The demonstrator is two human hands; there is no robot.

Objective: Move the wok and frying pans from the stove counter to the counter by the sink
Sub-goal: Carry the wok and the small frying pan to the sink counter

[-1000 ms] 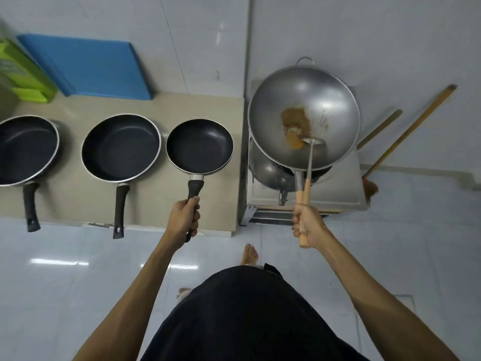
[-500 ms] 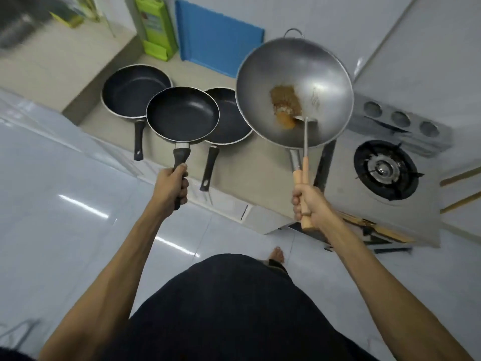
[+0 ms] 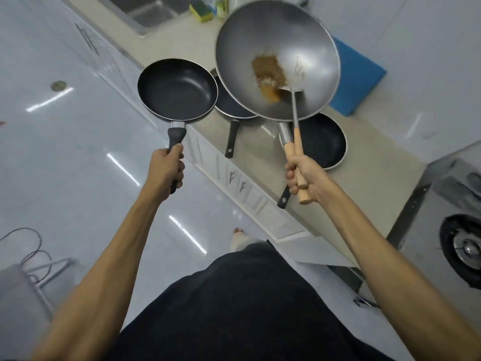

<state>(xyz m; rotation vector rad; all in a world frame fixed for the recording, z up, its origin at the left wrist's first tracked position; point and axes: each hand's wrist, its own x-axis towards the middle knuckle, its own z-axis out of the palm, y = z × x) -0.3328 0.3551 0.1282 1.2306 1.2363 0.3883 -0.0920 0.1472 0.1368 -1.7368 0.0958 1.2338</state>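
Note:
My left hand (image 3: 165, 171) grips the black handle of a small black frying pan (image 3: 177, 90), held in the air over the counter's front edge. My right hand (image 3: 305, 176) holds the wooden handle of a steel wok (image 3: 307, 43) together with a spatula (image 3: 295, 108) resting inside it. Brown food (image 3: 268, 74) lies in the wok. The wok hangs above two more black pans on the beige counter (image 3: 369, 162): one (image 3: 230, 106) mostly hidden beneath it, the other (image 3: 324, 140) showing at its lower right.
A sink (image 3: 145, 10) is set into the counter at the top left, with a sponge (image 3: 200, 13) beside it. A blue board (image 3: 356, 79) leans on the wall. The gas stove (image 3: 460, 246) is at the right edge. A cable and stand lie on the floor, lower left.
I have turned left with the wok and small pan raised; the stove has slid to the right edge and the sink has come into view. Both grips are unchanged.

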